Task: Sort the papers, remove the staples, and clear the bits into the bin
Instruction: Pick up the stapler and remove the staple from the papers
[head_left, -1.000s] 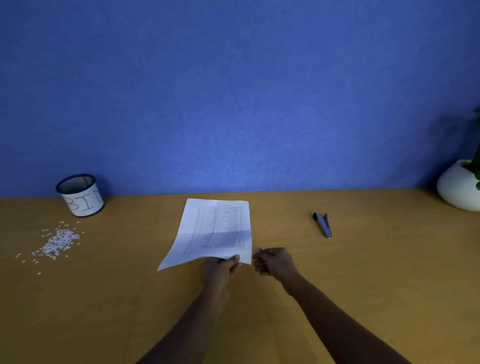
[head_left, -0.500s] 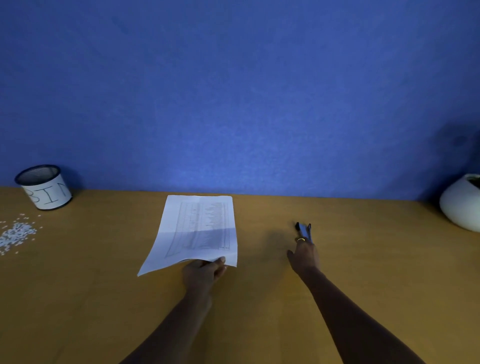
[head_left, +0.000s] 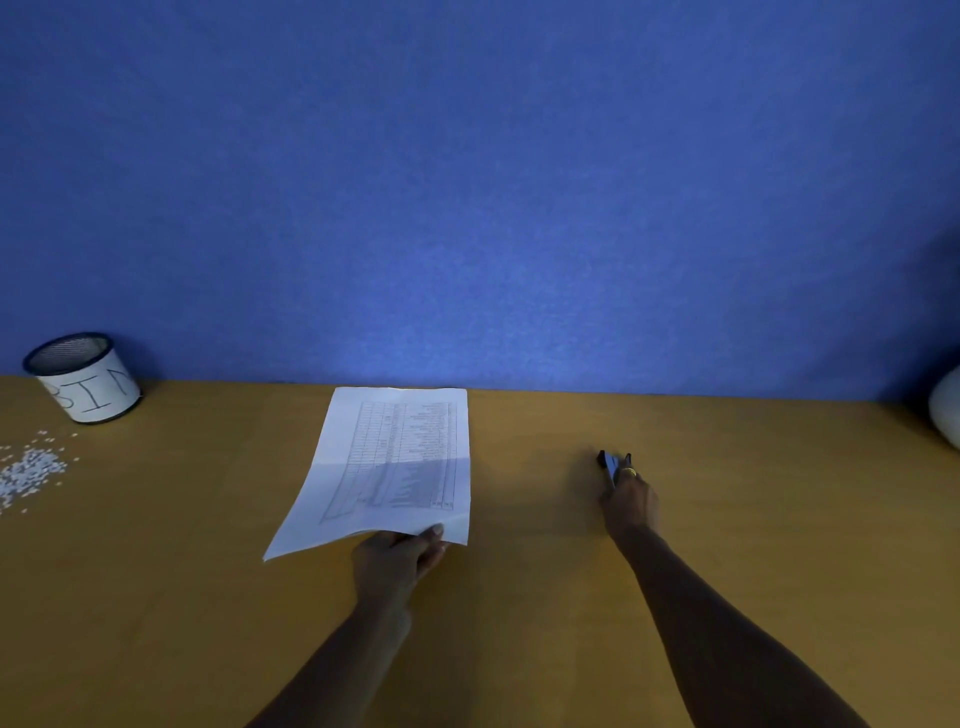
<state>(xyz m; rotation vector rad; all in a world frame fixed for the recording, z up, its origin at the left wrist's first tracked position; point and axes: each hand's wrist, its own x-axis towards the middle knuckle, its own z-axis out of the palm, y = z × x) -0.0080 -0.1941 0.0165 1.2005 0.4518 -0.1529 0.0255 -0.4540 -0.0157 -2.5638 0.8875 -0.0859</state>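
on the desk (head_left: 519, 623), one cup (head_left: 88, 387) reads "bin"; left hand (head_left: 395, 566) pinches the papers (head_left: 389, 462), right hand (head_left: 629, 503) grips one staple remover (head_left: 608, 461).

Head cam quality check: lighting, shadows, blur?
Head view: dim, blue-tinted; a shadow covers the near half of the papers; print too soft to read; the right hand at the staple remover is dark, grip unclear; the bin leans, wide-angle distortion.

It looked like an office. A blue fabric partition (head_left: 467, 208) stood behind a plain wooden bench (head_left: 156, 597). Papers (head_left: 395, 462) printed with tables lay at 12 o'clock and a staple remover (head_left: 609, 464) at 2 o'clock. A mesh pen cup (head_left: 85, 384) lettered BIN stood at 10 o'clock near paper bits (head_left: 31, 470), and a white pot (head_left: 948, 405) at 3 o'clock.
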